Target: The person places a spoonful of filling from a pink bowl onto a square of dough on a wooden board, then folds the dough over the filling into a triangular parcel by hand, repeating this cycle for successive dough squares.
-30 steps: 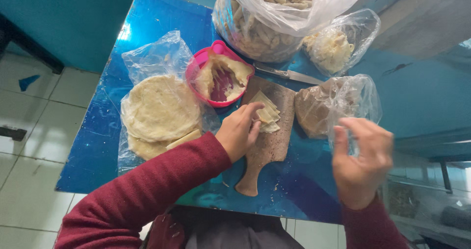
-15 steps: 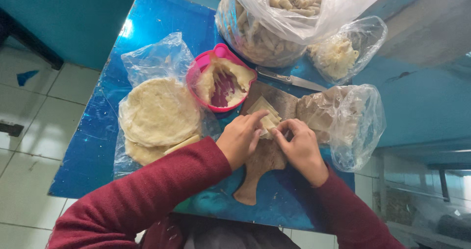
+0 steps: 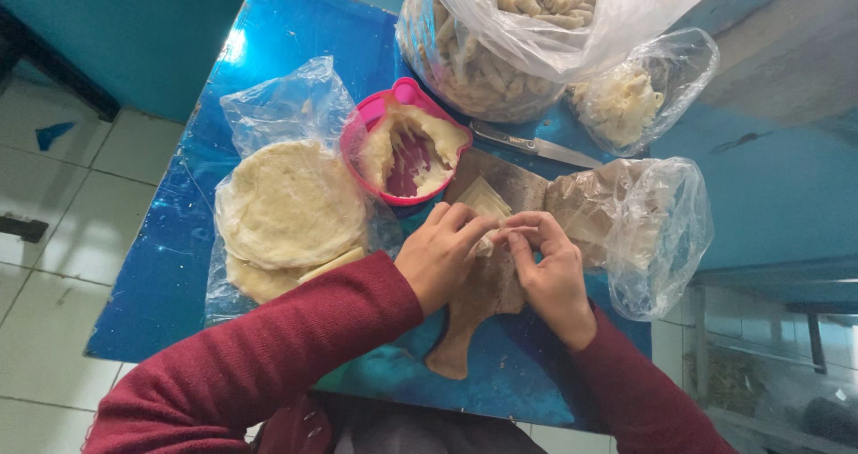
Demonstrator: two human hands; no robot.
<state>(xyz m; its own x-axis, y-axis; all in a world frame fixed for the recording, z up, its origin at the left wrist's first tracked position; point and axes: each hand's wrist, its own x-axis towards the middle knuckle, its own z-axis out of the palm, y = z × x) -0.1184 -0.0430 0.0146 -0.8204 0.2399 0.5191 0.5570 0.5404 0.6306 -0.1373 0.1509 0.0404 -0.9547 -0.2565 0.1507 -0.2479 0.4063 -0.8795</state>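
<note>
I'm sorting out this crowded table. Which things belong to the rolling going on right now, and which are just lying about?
In use:
left hand and right hand, pinching a small dough wrapper
wooden board under them

Lying about:
knife
pink bowl of filling
bagged stack of round dough sheets
big bag of finished rolls
two smaller bags

Clear plastic bags ring blue table.

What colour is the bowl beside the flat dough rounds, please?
The bowl is pink, seen in the head view.
</note>
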